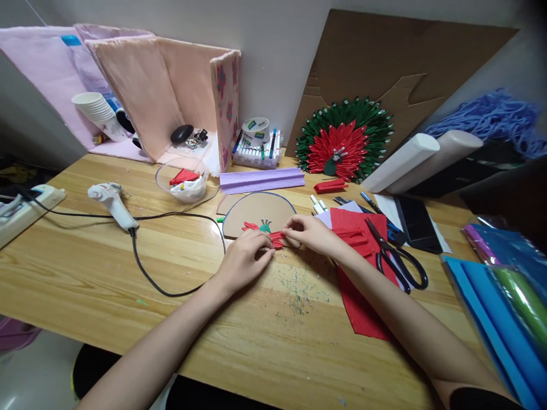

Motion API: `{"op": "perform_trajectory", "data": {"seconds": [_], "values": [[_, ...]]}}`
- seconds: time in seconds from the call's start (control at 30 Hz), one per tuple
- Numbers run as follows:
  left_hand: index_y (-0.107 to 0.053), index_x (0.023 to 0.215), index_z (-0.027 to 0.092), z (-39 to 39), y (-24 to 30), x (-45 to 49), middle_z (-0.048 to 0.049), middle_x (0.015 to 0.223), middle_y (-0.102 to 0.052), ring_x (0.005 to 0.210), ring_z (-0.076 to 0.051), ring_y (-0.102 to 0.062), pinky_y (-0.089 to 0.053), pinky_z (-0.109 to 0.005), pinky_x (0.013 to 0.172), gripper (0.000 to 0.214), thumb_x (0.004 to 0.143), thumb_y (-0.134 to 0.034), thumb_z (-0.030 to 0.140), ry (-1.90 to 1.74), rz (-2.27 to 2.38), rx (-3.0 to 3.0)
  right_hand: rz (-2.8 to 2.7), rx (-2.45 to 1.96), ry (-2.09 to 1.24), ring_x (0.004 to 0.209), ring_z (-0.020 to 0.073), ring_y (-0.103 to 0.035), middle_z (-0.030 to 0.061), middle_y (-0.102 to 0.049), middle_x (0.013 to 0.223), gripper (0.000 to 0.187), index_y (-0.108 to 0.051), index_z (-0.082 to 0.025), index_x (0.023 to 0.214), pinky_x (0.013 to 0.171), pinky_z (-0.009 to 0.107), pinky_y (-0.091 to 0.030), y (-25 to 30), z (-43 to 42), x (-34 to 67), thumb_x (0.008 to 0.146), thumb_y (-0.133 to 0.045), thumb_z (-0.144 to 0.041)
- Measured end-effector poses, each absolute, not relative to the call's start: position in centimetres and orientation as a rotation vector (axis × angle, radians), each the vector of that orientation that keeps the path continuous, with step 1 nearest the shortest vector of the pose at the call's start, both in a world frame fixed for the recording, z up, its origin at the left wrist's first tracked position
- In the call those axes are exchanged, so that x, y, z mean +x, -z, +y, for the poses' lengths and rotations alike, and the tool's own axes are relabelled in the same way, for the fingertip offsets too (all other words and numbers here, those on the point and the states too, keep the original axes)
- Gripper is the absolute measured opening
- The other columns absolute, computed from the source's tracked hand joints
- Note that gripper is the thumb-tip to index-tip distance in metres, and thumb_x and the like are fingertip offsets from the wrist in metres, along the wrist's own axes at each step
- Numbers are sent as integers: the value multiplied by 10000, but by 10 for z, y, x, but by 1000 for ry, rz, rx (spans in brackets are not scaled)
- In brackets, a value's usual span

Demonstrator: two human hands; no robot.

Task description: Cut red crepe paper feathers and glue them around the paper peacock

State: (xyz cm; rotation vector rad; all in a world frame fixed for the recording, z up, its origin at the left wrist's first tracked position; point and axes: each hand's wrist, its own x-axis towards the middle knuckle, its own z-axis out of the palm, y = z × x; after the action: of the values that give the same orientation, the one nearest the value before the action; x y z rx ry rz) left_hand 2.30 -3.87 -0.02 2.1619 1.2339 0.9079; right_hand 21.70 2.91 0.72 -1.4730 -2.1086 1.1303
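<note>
My left hand (247, 256) and my right hand (308, 233) meet at the front edge of a brown cardboard disc (256, 210) with a blue rim. Both pinch a small folded red paper piece (277, 239) between their fingertips. On the disc just behind it sit a red petal and a small green shape (265, 226). A sheet of red paper (363, 296) lies under my right forearm, with black scissors (397, 256) resting on it.
A white glue gun (111, 204) lies at the left, its black cord looping toward my hands. A clear bowl (183, 182), folded purple paper (260, 180), a marker box (256, 152), a finished red-and-green paper fan (344, 141), white rolls and coloured sheets (499, 285) surround the spot.
</note>
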Motion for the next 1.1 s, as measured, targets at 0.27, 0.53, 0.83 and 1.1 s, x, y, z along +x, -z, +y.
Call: {"op": "perform_trajectory", "data": {"seconds": [0.27,0.53,0.83,1.1], "values": [[-584,817,188,-39,1,24,-38,879,-643,850,-178,-573,-459,-342,769,68,829,-525,156,-912,1226,2172,-2149,-1489,-1088,632,153,-581,37,-665,689,145,-643,-163,726,577,258,-403,-7,29,217,757,-554,-273],[-588,816,190,-39,0,23,-36,886,-639,866,-173,-568,-454,-345,787,72,823,-533,144,-933,1245,2167,-2142,-1456,-1098,637,148,-575,36,-659,690,138,-628,-168,705,568,248,-397,-8,28,215,745,-569,-286],[-597,844,195,-37,-4,20,-44,910,-634,908,-178,-569,-459,-338,800,79,842,-526,160,-970,1299,2103,-2174,-1488,-1191,553,131,-545,20,-635,621,150,-622,-162,691,516,237,-381,-15,28,215,747,-556,-285],[-592,828,186,-37,-1,22,-35,921,-659,913,-168,-582,-449,-348,840,65,841,-532,167,-955,1264,2127,-2218,-1484,-1120,591,137,-559,34,-638,653,129,-625,-157,665,537,241,-383,-15,25,212,723,-545,-239]]}}
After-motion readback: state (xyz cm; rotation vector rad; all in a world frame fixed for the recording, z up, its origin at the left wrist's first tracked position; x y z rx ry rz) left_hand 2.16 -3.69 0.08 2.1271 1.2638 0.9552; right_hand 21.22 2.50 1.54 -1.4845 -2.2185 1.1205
